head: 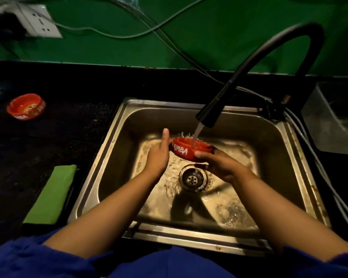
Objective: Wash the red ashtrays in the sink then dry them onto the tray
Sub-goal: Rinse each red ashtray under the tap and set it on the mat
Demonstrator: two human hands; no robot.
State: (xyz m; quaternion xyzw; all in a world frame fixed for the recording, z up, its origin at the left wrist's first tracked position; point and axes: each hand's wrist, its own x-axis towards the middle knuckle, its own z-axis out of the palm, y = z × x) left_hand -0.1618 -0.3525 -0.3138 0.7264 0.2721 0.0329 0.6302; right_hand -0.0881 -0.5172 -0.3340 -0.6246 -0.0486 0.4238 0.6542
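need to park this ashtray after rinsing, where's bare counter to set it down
Bare dark counter for the held ashtray lies left of the sink, between the second ashtray and the green cloth. Behind the sink, cables cross the strip. Right side is crowded: faucet base, cables, clear container.

The person wears a deep blue garment [169, 264] of soft, matte cloth that fills the bottom edge of the view. Its 2 sleeves are short and loose: the left sleeve [18, 255] and the right sleeve [325, 261] end high on the arms in creased hems. Below them the 2 forearms [113, 205] run bare to the left hand [157, 157] and the right hand [219, 166].
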